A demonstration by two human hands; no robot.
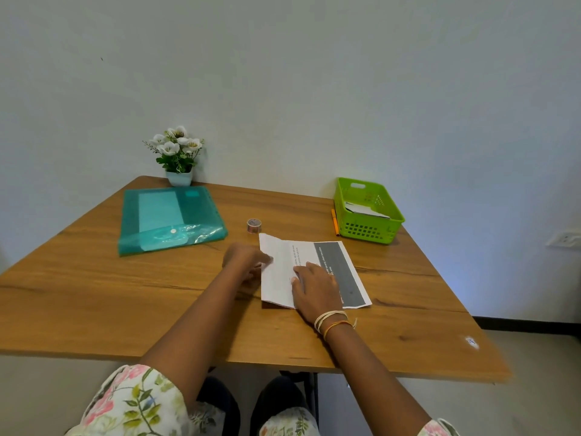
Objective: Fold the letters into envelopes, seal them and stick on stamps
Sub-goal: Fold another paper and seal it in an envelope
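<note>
A white printed letter [279, 262] with a dark grey band lies in the middle of the wooden table [125, 294], its left part folded over towards the right. My left hand [245, 262] pinches the folded flap at its left edge. My right hand [314, 287] lies flat on the paper with fingers spread, pressing it down. A small roll of patterned tape [254, 225] stands just behind the letter. White envelopes or papers [364, 210] lie inside the green basket [367, 229] at the back right.
A teal plastic document folder [169, 218] lies at the back left. A small pot of white flowers [177, 155] stands against the wall behind it. An orange pen [335, 221] lies left of the basket. The table's near edge runs just above my knees.
</note>
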